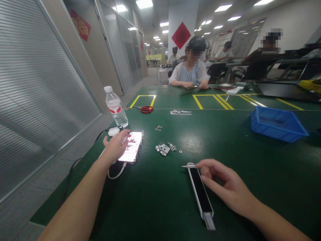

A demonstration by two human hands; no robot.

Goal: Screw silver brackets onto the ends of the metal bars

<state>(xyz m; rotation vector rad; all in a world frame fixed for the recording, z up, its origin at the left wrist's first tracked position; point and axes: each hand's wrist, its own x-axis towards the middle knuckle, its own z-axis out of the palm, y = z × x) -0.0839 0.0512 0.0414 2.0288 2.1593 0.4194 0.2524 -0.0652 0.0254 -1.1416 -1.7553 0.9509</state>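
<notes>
From here I see the right fingers (203, 164) curled at the metal tip (191, 165) of a long black bar (200, 189) in a white frame; they seem to pinch that end, though the thumb is hidden, so I cannot tell how firm the grip is; the bar lies flat on the green table mat (220, 134), its far end pointing back at me; the right hand (225, 184) sits just beside it.

The left fingers (124, 135) are loosely spread over a lit phone (130, 147), and I cannot tell whether they touch the screen; the left hand (115, 146) is close above it, with a white cable (115, 175) curling beneath.

Between the hands lie metal brackets (163, 149) and small nuts (172, 146); more nuts (158, 128) sit farther off; a water bottle (116, 106) and red scissors (146, 109) stand near the mat's far corner; a blue tray (277, 124) lies to the right; a seated person (189, 72) works across the table.

A loose pinch could let the bar skid into the nuts and scatter them; a snagged cable could drag the phone.
</notes>
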